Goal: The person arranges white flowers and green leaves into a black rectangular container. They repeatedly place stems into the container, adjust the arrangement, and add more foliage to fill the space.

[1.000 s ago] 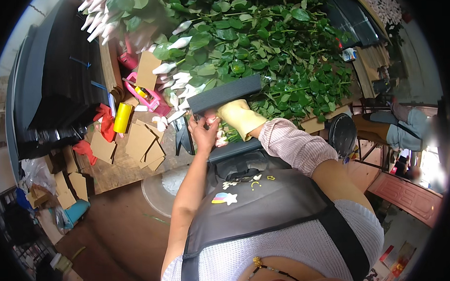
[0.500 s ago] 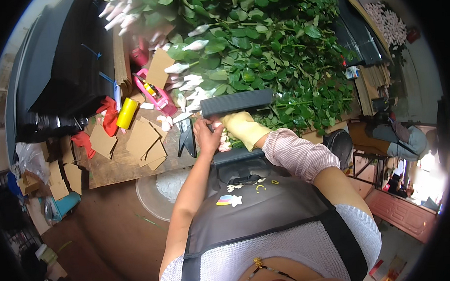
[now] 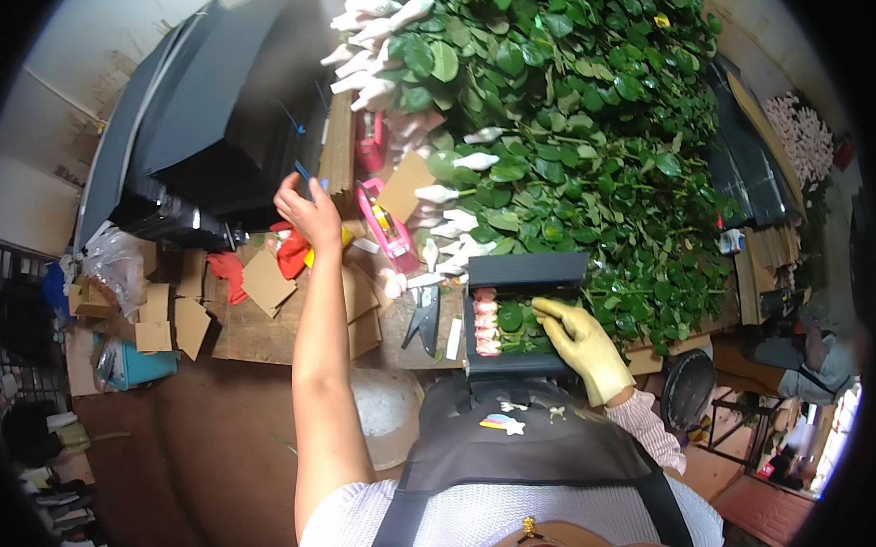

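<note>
A black box (image 3: 518, 363) stands at the table's front edge against my apron, with its lid raised. Pale pink roses (image 3: 485, 322) line its left end, their green stems and leaves (image 3: 517, 338) running right. My right hand (image 3: 580, 346), in a pale yellow rubber glove, lies over the box's right part, fingers stretched out over the stems and holding nothing visible. Farther left, my bare left hand (image 3: 311, 218) reaches up beside a thin blue item (image 3: 303, 170) near the stacked black boxes, thumb and forefinger apart. Whether it touches that item is unclear.
Leafy rose stems (image 3: 569, 163) with white-wrapped heads (image 3: 367, 44) are heaped at the back. Black-handled pruning shears (image 3: 422, 322), a pink tape dispenser (image 3: 386, 227) and brown cardboard pieces (image 3: 267, 282) lie left of the box. Black boxes (image 3: 220, 107) are stacked far left.
My left hand has left the box and moved up and left to the blue item. My gloved right hand has drawn back from under the lid, uncovering the roses. The view has shifted.
</note>
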A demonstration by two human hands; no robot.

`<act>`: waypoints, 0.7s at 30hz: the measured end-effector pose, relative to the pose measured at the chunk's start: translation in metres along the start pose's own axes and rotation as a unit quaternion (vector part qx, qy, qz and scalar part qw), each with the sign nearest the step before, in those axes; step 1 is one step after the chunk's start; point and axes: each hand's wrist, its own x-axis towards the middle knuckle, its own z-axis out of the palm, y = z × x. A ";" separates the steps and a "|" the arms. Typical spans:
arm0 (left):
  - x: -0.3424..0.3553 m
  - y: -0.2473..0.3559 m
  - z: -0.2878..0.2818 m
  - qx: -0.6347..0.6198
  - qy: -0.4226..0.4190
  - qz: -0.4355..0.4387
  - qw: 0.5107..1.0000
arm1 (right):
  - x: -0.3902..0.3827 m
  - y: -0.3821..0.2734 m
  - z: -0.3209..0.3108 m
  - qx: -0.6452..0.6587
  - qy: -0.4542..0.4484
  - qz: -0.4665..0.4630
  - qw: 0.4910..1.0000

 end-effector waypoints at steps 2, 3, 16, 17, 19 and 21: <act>0.046 0.028 0.008 0.025 0.070 0.082 0.994 | -0.005 0.017 -0.002 -0.095 0.008 -0.068 0.993; 0.069 0.048 0.004 0.069 0.086 0.159 0.981 | -0.006 0.018 -0.002 -0.079 0.012 -0.078 0.994; 0.219 0.042 -0.093 0.418 -0.111 0.118 0.894 | -0.001 0.011 0.003 -0.115 -0.015 -0.130 0.985; 0.247 0.001 -0.106 0.348 -0.180 0.076 0.917 | 0.003 0.006 0.004 -0.110 -0.038 -0.140 0.983; 0.261 -0.029 -0.092 0.270 -0.269 0.096 0.919 | 0.005 0.005 0.003 -0.096 -0.044 -0.141 0.984; 0.243 0.004 -0.091 0.325 -0.260 0.188 0.890 | 0.002 0.002 0.001 -0.075 -0.032 -0.151 0.985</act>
